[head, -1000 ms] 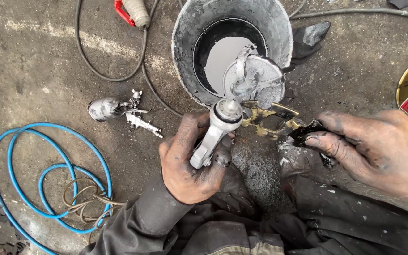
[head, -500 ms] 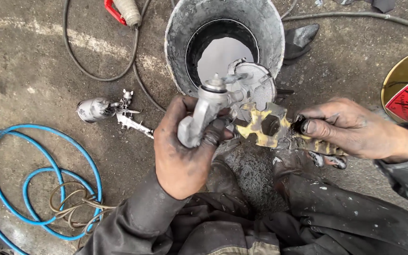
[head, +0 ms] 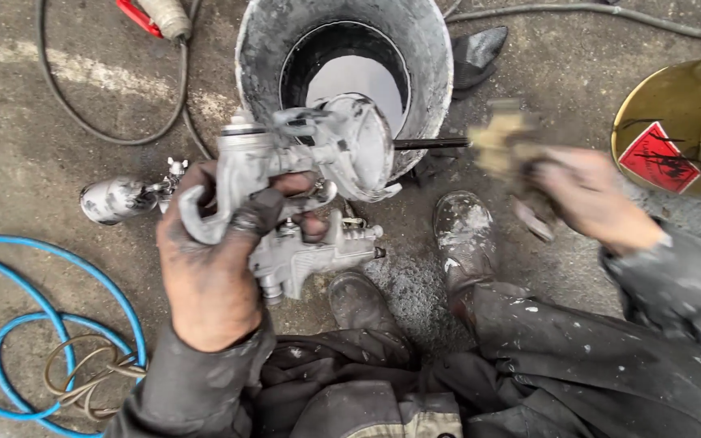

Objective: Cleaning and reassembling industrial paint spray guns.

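Note:
My left hand (head: 208, 272), black with grime, is shut on a grey paint-caked spray gun (head: 245, 174) whose round cup (head: 359, 146) sits in front of the bucket. A second grey gun body (head: 314, 255) shows just under that hand; I cannot tell whether it is held or lying on the ground. My right hand (head: 586, 199) is blurred, out to the right, and grips a flat brass-coloured tool (head: 501, 142). The two hands are well apart.
A paint-crusted metal bucket (head: 432, 57) stands ahead with grey liquid inside. A small spray gun (head: 123, 199) lies on the concrete at left, above a coiled blue hose (head: 58, 324). A yellow drum (head: 675, 97) is at right. My boots (head: 464, 235) rest below the bucket.
My left hand has turned and lifted the spray gun up and to the left. My right hand has pulled away to the right with the brass tool, off the gun.

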